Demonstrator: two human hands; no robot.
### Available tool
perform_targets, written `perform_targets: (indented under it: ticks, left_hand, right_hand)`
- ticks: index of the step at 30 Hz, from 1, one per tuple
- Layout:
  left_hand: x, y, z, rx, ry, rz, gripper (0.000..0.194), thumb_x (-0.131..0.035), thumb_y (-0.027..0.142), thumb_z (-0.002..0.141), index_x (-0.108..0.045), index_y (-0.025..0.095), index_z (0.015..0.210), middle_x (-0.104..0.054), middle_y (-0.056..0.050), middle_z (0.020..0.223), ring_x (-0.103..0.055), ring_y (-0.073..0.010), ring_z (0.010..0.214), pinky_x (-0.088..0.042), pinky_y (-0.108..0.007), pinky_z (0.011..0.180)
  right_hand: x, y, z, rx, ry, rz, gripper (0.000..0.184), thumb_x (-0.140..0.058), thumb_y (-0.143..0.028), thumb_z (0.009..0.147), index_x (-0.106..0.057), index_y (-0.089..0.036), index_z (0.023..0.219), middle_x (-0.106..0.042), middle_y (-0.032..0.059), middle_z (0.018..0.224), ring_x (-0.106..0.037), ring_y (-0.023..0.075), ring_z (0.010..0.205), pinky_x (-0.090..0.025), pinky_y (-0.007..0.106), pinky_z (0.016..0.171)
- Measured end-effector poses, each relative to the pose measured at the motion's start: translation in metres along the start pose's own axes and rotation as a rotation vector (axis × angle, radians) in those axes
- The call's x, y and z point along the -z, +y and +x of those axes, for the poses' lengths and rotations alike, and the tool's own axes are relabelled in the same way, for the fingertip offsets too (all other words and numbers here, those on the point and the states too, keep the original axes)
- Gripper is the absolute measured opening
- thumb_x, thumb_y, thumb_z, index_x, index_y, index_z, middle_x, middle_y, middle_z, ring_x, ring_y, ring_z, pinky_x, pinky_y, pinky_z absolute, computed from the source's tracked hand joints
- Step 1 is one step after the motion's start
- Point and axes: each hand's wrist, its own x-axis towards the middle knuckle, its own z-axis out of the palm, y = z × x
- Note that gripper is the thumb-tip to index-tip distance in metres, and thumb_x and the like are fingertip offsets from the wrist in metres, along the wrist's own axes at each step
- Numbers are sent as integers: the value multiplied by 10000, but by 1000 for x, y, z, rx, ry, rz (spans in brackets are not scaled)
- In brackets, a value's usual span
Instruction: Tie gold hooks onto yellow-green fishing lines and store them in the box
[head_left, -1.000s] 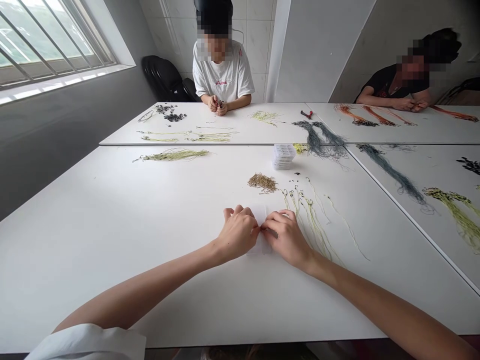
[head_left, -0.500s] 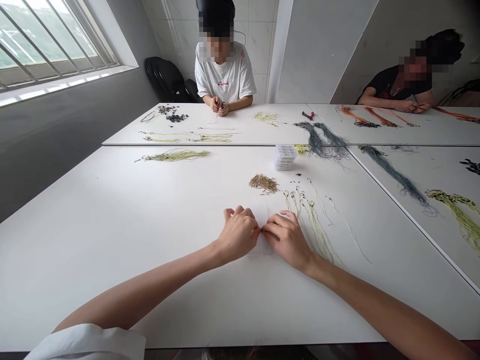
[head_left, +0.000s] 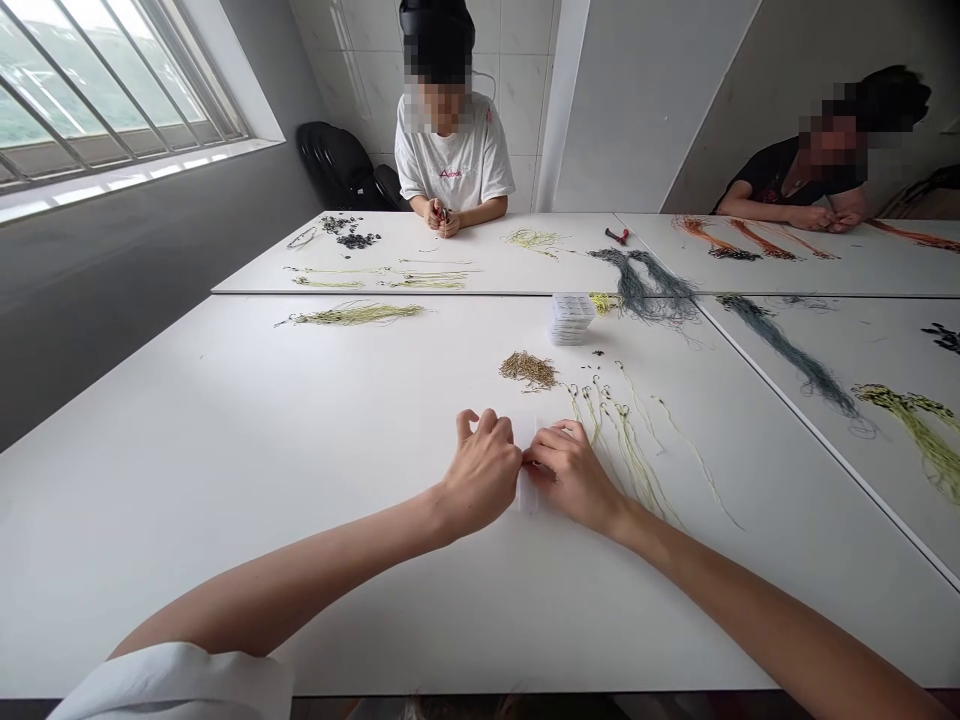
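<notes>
Over a clear plastic piece (head_left: 528, 498), perhaps a small box, my two hands meet with their fingertips nearly touching. My left hand (head_left: 484, 470) is closed in a pinch at thumb and forefinger, its other fingers curled. From the other side my right hand (head_left: 574, 470) pinches at the same spot, fingers bent. Whatever lies between the fingertips is too small and hidden to name. Just right of my right hand lie several yellow-green cords with dark hooks (head_left: 626, 430). Beyond my hands is a heap of small brass-coloured metal pieces (head_left: 529, 370).
A stack of clear plastic boxes (head_left: 571, 320) stands past the heap. Grey cord bundles (head_left: 637, 280) and a yellow-green bundle (head_left: 360, 314) lie farther back. Across the table a person in a white shirt (head_left: 454, 150) works; another person in black (head_left: 795, 185) leans at the right.
My left hand has shifted slightly right and turned a little, covering more of the clear plastic piece. My right hand stays nearly in place. The view has tilted slightly.
</notes>
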Motion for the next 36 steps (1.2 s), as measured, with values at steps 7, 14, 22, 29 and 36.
perform_targets:
  ticks: [7,14,22,29,36]
  left_hand:
    - [2,1,4,-51,-20,83,312,-442,56,830,-546,142,549,-508,-107,725,-421,-229,814,-272,-468,842]
    - [4,-2,2,-25,-9,65,358,-420,96,873,-568,145,551,-542,-98,737,-444,-228,826,-255,-489,864]
    - [9,-7,7,-7,-27,-23,303,-500,151,858,-646,162,593,-572,-79,740,-468,-208,820,-250,-493,883]
    - [5,-16,5,-2,-3,-128,251,-535,202,868,-717,219,697,-609,-53,826,-489,-195,865,-214,-493,930]
    - [0,-27,9,-71,-44,-188,237,-522,203,875,-717,230,744,-634,-30,795,-514,-182,838,-232,-461,914]
  right_hand:
    - [2,0,-1,12,-26,-43,221,-493,-66,889,-635,-181,764,-598,1,720,-562,140,701,-314,402,953]
    - [3,0,1,19,-36,-66,223,-508,-62,879,-653,-183,760,-614,5,715,-580,143,711,-293,411,980]
    - [1,1,1,11,-17,-71,217,-509,-48,863,-643,-173,746,-621,-1,721,-581,131,720,-289,390,985]
    - [-1,2,1,9,-2,-57,213,-524,-62,865,-637,-171,721,-608,-5,701,-561,124,694,-287,380,977]
    - [0,3,1,0,-21,-54,205,-545,-62,867,-647,-171,726,-617,-12,704,-571,117,692,-273,371,980]
